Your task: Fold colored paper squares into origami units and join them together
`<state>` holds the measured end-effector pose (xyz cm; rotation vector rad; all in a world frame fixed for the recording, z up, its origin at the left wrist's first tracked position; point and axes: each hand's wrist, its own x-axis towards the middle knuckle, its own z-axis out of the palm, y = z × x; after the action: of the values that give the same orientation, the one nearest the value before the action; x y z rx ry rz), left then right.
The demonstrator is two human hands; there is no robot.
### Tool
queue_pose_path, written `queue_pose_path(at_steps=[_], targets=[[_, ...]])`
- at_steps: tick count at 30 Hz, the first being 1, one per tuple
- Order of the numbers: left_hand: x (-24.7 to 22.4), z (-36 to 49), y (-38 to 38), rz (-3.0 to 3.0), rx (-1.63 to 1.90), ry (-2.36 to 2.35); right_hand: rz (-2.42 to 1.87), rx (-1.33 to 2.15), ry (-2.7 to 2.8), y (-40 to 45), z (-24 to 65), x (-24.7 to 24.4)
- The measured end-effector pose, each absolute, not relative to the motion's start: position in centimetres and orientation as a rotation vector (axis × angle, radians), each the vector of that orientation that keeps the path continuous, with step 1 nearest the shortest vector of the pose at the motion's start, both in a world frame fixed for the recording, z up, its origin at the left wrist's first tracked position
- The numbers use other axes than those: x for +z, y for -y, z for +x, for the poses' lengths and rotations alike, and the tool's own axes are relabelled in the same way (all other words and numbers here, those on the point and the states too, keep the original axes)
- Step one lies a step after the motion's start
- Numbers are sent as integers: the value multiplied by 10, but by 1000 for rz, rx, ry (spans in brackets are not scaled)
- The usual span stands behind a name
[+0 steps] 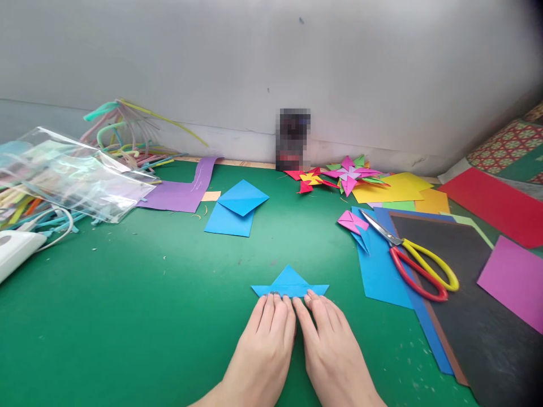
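A blue sheet of origami paper (289, 277) lies folded on the green table in front of me, its peak pointing away and a narrow flap running across its near side. My left hand (263, 345) has its fingers close together, bent over the left part of the near edge and gripping it. Beside it, my right hand (333, 345) grips the right part of that edge, fingertips on the flap. The two hands nearly touch at the index fingers and thumbs. Both palms and the paper's underside are hidden.
Scissors (396, 243) with red and yellow handles lie on blue and black sheets (458, 271) at right. Two blue folded papers (231, 217) sit farther back. Folded paper stars (348, 172) rest by the wall. Pipe cleaners (127, 141) and a clear plastic bag (85, 175) lie left.
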<state>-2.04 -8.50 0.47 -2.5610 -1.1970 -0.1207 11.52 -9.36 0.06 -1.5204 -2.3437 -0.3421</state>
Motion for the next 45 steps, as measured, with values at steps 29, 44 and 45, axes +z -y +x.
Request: queue_pose_path(at_steps=[29, 44, 45], targets=[[3, -19, 94, -2493, -282, 1213, -1471, -354, 2445, 96, 114, -1], [1, -24, 91, -2587, -245, 1264, -1524, -304, 2444, 89, 117, 2], [3, -25, 90, -2570, -266, 1255, -1539, -308, 2431, 89, 118, 3]])
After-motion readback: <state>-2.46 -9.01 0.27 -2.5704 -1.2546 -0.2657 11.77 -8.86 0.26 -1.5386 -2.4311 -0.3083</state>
